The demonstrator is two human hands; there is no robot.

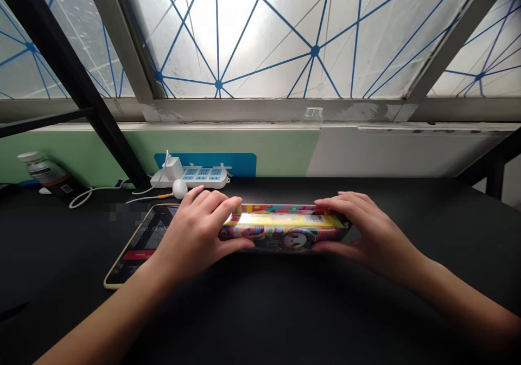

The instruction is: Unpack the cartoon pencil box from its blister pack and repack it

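A long, narrow box (285,221) with bright cartoon printing lies crosswise between my hands, just above or on the black desk. Its upper face shows a yellow band with a barcode, and a round cartoon face is printed on the side toward me. At its left end, my left hand (205,224) grips it with the thumb in front and the fingers behind. My right hand (366,226) closes on the right end in the same way. Both ends are partly hidden by my fingers, and I cannot tell whether the box rests on the desk.
A phone (136,248) with its screen lit lies under and beside my left forearm. Behind it, a white power strip (205,178) with a plug and cable stands against the wall. A bottle (49,172) is at the far left, near a slanted black frame bar (89,104).
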